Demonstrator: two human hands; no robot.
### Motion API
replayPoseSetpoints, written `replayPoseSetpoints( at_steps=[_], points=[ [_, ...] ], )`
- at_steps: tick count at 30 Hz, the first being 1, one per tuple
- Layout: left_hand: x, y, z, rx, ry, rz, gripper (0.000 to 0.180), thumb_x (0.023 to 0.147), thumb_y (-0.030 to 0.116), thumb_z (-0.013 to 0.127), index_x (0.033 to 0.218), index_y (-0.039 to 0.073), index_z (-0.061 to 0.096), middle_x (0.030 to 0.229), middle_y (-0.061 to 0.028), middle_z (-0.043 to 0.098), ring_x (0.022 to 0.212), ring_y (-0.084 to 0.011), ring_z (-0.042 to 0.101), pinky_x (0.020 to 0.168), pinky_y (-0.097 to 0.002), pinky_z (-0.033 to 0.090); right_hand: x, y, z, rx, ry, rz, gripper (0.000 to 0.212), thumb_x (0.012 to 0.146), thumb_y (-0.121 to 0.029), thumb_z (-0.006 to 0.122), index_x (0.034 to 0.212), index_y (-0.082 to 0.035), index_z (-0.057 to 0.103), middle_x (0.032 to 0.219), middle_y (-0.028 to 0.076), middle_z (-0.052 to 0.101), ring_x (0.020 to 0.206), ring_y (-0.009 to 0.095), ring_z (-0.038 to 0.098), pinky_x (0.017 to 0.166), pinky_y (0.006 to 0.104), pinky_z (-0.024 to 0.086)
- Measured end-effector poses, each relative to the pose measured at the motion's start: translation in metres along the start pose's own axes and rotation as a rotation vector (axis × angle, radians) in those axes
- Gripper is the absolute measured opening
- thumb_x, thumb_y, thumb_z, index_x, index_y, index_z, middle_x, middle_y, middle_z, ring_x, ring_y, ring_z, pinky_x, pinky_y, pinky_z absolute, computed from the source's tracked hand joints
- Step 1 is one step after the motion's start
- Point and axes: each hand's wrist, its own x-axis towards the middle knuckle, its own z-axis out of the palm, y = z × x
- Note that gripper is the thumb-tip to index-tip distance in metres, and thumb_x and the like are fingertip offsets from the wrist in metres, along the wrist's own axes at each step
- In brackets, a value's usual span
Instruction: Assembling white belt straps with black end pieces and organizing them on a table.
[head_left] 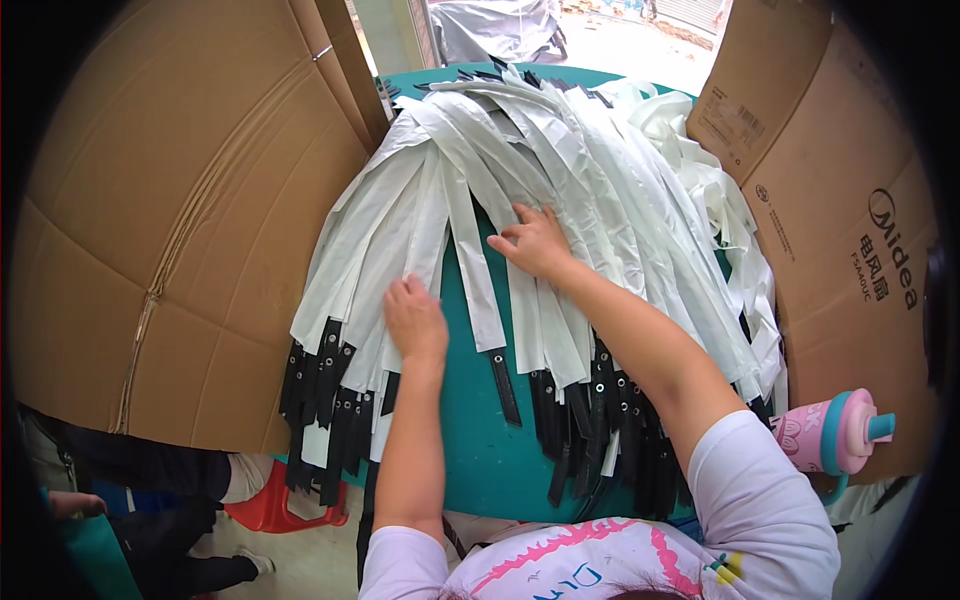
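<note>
A large heap of long white fabric-like strips (385,230) with black ends lies fanned over a green table. My left hand (416,320) lies on the strips left of the middle, fingers loosely bent and apparently wrapped round nothing. Farther right and higher, my right hand (536,243) touches the right-hand bunch, its thumb and fingers apart. Between my hands a single strip (482,290) hangs down over the bare green surface. Its black end (504,388) points toward me. Metal eyelets dot many of the black ends (327,375).
Tall cardboard boxes (240,130) (800,130) wall in both sides of the green table (490,465). Loose white strips (735,215) tangle along the right. A pink cup with a teal band (832,436) is at the lower right. A red stool (285,505) and another person's legs (165,540) show lower left.
</note>
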Motion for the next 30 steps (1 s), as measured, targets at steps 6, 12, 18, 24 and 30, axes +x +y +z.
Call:
replayPoseSetpoints(
  at_steps=[6,12,18,24,30],
  points=[
    [0.014,-0.026,0.0,-0.054,-0.101,0.099,0.015,0.082,0.015,0.057,0.079,0.001,0.062,0.084,-0.0147,0.059,0.08,-0.0316,0.059,0.07,-0.0399,0.049,0.0,-0.002,0.005,0.021,0.023,-0.001,0.052,0.085,-0.055,0.046,0.097,-0.011,0.072,0.139,0.017,0.04,0.134,0.025,0.029,0.113,0.044,0.008],
    [-0.006,0.032,0.013,-0.2,-0.132,0.118,0.02,0.081,0.015,0.053,0.069,0.004,0.063,0.078,-0.0145,0.06,0.068,-0.0321,0.061,0.064,-0.0423,0.05,0.004,-0.015,0.0,0.081,-0.014,0.077,0.059,0.084,-0.059,0.045,0.098,-0.008,0.071,0.138,0.016,0.041,0.133,0.024,0.029,0.113,0.0436,0.008],
    [-0.026,0.086,0.018,-0.632,-0.244,0.209,0.021,0.083,0.019,0.055,0.074,0.002,0.065,0.078,-0.0158,0.059,0.076,-0.0343,0.06,0.069,-0.0441,0.048,0.003,-0.002,0.006,-0.121,0.043,0.074,0.054,0.079,-0.05,0.059,0.098,-0.001,0.068,0.134,0.015,0.045,0.129,0.025,0.035,0.111,0.0406,0.017],
    [-0.001,0.008,0.018,-0.074,0.156,0.061,0.029,0.079,0.021,0.062,0.099,0.001,0.056,0.094,-0.0128,0.056,0.093,-0.0312,0.054,0.082,-0.042,0.044,0.004,0.01,0.012,-0.048,0.232,0.013,0.051,0.078,-0.022,0.064,0.125,-0.011,0.051,0.14,0.012,0.037,0.128,0.027,0.036,0.109,0.0404,0.025],
    [-0.001,0.05,0.025,-0.339,-0.156,0.192,0.016,0.078,0.012,0.058,0.086,0.0,0.065,0.078,-0.0174,0.059,0.074,-0.0365,0.058,0.07,-0.0441,0.047,0.006,0.014,0.008,-0.199,0.123,-0.662,0.063,0.079,0.001,0.046,0.134,-0.029,0.04,0.146,0.002,0.029,0.135,0.022,0.029,0.111,0.0379,0.024]
  ],
)
